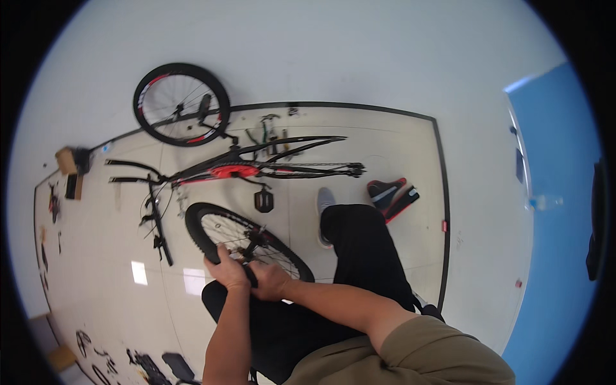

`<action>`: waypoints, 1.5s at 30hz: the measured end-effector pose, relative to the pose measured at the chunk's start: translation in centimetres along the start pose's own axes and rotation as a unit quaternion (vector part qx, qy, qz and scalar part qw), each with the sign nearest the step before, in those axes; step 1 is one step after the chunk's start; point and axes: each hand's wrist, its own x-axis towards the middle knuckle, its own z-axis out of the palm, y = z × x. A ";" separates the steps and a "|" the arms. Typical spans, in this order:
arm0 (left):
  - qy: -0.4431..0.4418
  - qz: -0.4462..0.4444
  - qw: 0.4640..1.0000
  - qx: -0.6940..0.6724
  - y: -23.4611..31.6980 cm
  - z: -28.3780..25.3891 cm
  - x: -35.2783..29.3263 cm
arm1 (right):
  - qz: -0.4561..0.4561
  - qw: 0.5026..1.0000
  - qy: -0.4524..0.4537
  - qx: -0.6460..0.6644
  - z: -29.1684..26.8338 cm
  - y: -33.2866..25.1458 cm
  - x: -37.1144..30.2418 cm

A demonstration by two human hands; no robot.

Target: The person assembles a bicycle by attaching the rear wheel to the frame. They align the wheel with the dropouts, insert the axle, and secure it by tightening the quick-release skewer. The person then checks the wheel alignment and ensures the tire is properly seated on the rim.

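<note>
A bicycle wheel (256,232) with a black knobbly tyre leans tilted in front of my knees. My left hand (226,268) is closed on its near edge, thumb pointing up over the spokes. Right beside it, my right hand (269,280) wraps round the same edge, its fingers partly hidden. A short dark stretch of the wheel shows between the two hands. Just beyond lies the black and red bicycle frame (234,170) with fork, chain and cranks attached. One black pedal (264,201) sits close to the wheel's far side.
Another wheel (221,96) lies at the far left of the frame. Handlebars (158,221) rest left of my wheel. Hand tools (271,131) lie behind the frame. A black and red box-like item (389,197) is near my shoe (325,205). Several loose parts (151,367) lie lower left.
</note>
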 end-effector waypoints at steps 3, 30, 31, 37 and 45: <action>0.009 -0.002 1.000 0.013 1.2 0.8 -0.5 | 0.035 0.999 -0.030 0.001 -1.3 -0.8 0.0; 0.004 0.024 1.000 0.008 1.1 4.1 -2.5 | -0.015 0.996 0.090 -0.004 -3.4 1.6 -0.5; 0.006 0.025 1.000 0.014 1.0 4.1 -2.6 | -0.016 0.996 0.091 -0.011 -3.4 1.5 -0.6; -0.002 0.034 0.999 0.004 1.9 4.1 -2.8 | -0.006 0.996 0.092 -0.015 -3.8 1.0 -0.8; 0.004 0.028 0.999 0.021 1.5 2.7 -1.3 | 0.130 0.990 0.002 -0.062 -4.9 -4.0 0.3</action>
